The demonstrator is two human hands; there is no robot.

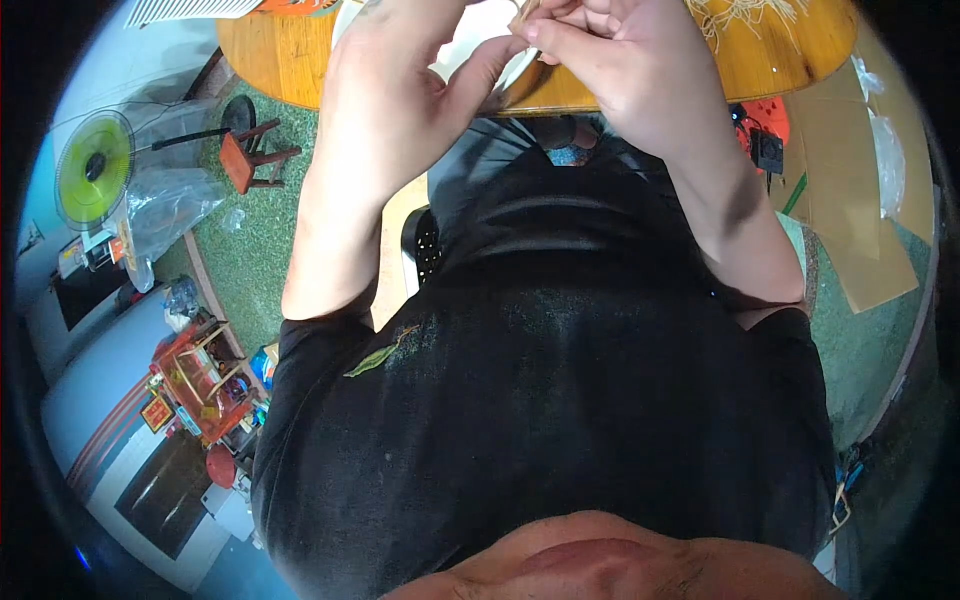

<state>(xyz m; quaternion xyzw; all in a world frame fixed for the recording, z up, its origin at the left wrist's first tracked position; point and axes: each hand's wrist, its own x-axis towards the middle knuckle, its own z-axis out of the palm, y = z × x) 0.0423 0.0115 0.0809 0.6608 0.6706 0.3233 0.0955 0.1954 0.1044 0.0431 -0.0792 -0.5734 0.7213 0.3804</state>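
Note:
My left hand [395, 100] and my right hand [625, 65] meet over a white bowl [470, 40] at the near side of the wooden table [285, 55]. The fingers of both hands are closed in a pinch, thumb tips almost touching. A small, thin tan piece [521, 14] shows between them at the upper edge of the view. Its kind is too small to tell, and the left fingertips are partly hidden. To the right of my right hand, a loose heap of thin pale strands [755, 18] lies on the table.
A white ribbed object [190, 10] sits by the table's left side. On the left are a green fan [95, 165], a small red-brown stool [240, 160] and clear plastic bags [170, 205]. Flattened cardboard [845, 200] covers floor on the right, beside a red item [768, 115].

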